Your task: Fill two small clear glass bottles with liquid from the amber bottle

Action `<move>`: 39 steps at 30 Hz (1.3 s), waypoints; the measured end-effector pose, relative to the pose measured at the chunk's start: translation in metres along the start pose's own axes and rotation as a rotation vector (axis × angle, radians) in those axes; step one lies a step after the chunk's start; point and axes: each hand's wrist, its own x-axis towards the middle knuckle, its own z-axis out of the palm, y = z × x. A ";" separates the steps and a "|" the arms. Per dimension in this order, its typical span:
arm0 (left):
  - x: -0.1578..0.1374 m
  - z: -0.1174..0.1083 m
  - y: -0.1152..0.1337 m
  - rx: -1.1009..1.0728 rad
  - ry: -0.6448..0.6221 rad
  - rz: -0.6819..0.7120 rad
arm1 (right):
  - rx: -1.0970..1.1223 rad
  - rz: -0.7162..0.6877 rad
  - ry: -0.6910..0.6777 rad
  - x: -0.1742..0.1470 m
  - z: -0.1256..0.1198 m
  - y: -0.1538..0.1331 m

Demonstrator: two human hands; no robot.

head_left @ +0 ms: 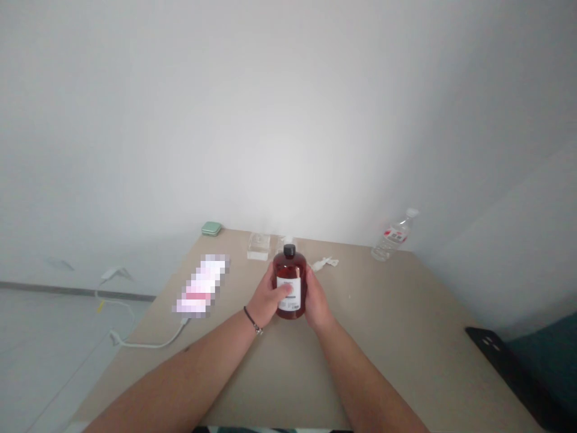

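Observation:
Between my two hands is a brown bottle point(295, 269) with a black cap and a white label facing me. My left hand point(264, 298) grips its left side, thumb lying across the label. Against the right side of the bottle, my right hand point(318, 302) is wrapped, its fingers mostly hidden behind. The bottle stands upright; whether its base touches the table point(279, 379) I cannot tell. Right behind it are a clear object, partly covered by the bottle, and a crumpled white tissue point(325, 263).
A clear box point(258, 246) and a small green case point(211, 228) sit by the wall. At left lies a blurred-out phone point(202, 285) with a white cable point(148, 345) running over the table edge. A tilted clear plastic bottle point(392, 237) leans at the back right. A black object point(505, 367) borders the right edge.

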 end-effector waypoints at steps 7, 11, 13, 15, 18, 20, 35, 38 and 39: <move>0.009 -0.015 0.008 -0.030 0.207 0.023 | -0.289 -0.192 -0.052 -0.014 0.011 0.010; 0.009 -0.012 0.012 0.051 0.238 0.107 | -0.640 -0.298 -0.018 -0.017 0.007 0.010; 0.008 -0.009 0.012 0.005 0.233 0.121 | -0.726 -0.335 -0.093 -0.020 0.007 0.006; 0.007 -0.008 0.013 -0.054 0.203 0.087 | -0.786 -0.383 -0.174 -0.023 0.009 0.002; 0.006 -0.006 0.014 -0.053 0.136 -0.001 | -0.813 -0.424 -0.228 -0.025 0.009 -0.004; 0.006 -0.005 0.014 -0.011 0.075 -0.032 | -0.773 -0.426 -0.182 -0.023 0.006 -0.007; 0.005 -0.003 0.012 -0.228 0.140 -0.043 | 0.146 0.093 -0.114 -0.006 0.019 0.002; 0.012 -0.008 0.021 -0.324 0.264 -0.059 | 0.033 0.015 -0.169 -0.011 0.026 0.008; 0.014 -0.010 0.023 -0.338 0.310 -0.053 | 0.001 -0.011 -0.165 -0.013 0.026 0.009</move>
